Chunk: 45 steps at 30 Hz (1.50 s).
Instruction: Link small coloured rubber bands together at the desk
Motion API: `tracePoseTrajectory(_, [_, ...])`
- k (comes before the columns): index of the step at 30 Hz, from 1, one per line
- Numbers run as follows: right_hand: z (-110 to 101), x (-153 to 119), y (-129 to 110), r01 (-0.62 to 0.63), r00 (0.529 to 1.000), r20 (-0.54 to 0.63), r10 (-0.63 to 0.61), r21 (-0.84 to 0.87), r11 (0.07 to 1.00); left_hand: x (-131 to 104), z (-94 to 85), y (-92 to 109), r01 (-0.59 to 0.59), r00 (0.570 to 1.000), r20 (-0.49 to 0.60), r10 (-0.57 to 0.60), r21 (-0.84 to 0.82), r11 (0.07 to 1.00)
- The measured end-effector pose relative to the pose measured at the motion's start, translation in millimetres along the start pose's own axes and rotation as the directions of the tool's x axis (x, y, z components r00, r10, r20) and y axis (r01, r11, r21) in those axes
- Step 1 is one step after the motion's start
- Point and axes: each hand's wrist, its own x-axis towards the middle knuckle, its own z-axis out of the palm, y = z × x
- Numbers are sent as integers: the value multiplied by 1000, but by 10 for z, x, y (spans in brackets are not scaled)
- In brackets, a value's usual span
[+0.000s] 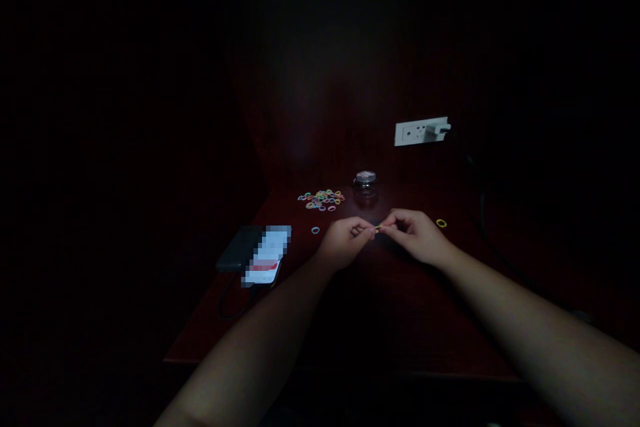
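Between my two hands is a small yellow band (378, 229), pinched at its two sides by the fingertips. My left hand (349, 240) holds its left side, and my right hand (413, 233) grips the right side. A loose blue band (315, 230) lies left of my left hand, and a yellow ring-shaped band (441, 223) lies beyond my right wrist. Farther back sits a loose pile of colored bands (323, 199). To its right stands a clear round jar (365, 192) with a lid on top.
The dark red table (400, 320) has a lit phone (269, 257) and a dark flat box-like object (239, 248) at its left edge, with a cable beside them. A white wall socket (413, 133) holds a plug, and a dark cord runs down the right side.
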Motion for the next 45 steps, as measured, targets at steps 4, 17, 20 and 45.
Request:
tracePoseTrajectory(4, [0, 18, 40, -15, 1000, 18, 14, 16, 1000, 12, -15, -16, -14, 1000, 2, 14, 40, 999])
tracePoseTrajectory(17, [54, 24, 81, -128, 988, 112, 109, 181, 975, 9, -31, 38, -5, 1000, -27, 7, 63, 998])
tracePoseTrajectory(20, [72, 26, 77, -131, 986, 127, 105, 221, 966, 10, -28, 12, -15, 1000, -27, 16, 40, 999])
tracePoseTrajectory(45, [100, 40, 126, -141, 981, 176, 82, 350, 926, -11, -16, 30, 29, 999, 20, -28, -23, 999])
